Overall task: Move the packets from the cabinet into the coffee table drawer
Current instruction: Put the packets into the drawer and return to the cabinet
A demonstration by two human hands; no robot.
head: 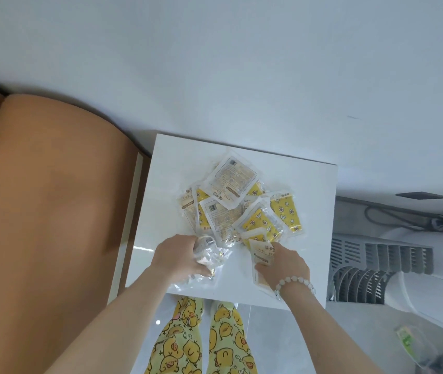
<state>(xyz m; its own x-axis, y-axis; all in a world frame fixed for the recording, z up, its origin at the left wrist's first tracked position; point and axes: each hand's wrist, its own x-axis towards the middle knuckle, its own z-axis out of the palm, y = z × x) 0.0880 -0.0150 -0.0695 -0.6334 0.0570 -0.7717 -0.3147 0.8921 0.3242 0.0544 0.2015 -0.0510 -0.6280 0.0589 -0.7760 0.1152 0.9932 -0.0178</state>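
- The fingers of the left hand (179, 257) are curled round a crumpled bundle of clear packets (207, 251), with the thumb closed in from the near side, so the bundle is gripped firmly.
- How many packets are in that bundle cannot be told. Part of its clear film is spread on the surface below the hand.
- The fingers of the right hand (285, 268) are bent over a pale labelled packet (261, 253), which is held at its near end. Part of this packet is hidden under the palm.
- A beaded bracelet (294, 283) is worn on the right wrist.
- Both held packets lie at the near side of the white cabinet top (166, 190), just in front of the main heap.
- The remaining pile of packets (236, 201) is heaped loosely in the middle of the cabinet top. Some are turned with yellow patterned faces up and others with white printed backs up, and they overlap one another.
- One yellow packet (285, 213) is set at the right edge of the heap, touching its neighbour.
- The bare forearms are stretched forward from the lower edge of the view, and yellow chick-print trousers (225, 338) are seen between them, below the cabinet's near edge.
- A tan cushion (53, 211) is seen to the left of the cabinet, close beside it.
- A white appliance with a grey grille (376, 271) stands to the right.
- A plain white wall (215, 63) fills the upper part of the view.
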